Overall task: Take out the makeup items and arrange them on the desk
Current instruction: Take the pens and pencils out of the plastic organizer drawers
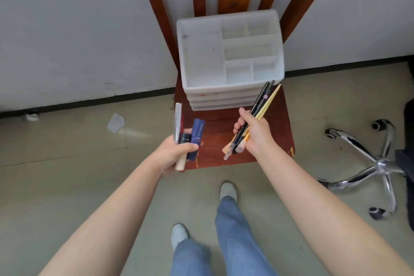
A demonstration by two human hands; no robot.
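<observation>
Gripping a silver pen (pixel 178 119), a blue tube (pixel 197 133) and a small black tube (pixel 185 139), the left hand (pixel 177 154) curls its fingers round them at lower centre. Right hand (pixel 253 132) wraps closed around a bundle of makeup pencils (pixel 263 105), whose tips slant up past the fingers toward the white compartment organizer (pixel 201 56) on the wooden chair (pixel 224 132).

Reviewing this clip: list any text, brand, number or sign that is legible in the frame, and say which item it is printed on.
Blue tube in the left hand: pale lettering runs along its side, too blurred to read with any certainty.
Short black tube beside it: a small light mark, too small to read.
Silver pen, the pencils in the right hand and the white organizer: no readable text shows.
</observation>
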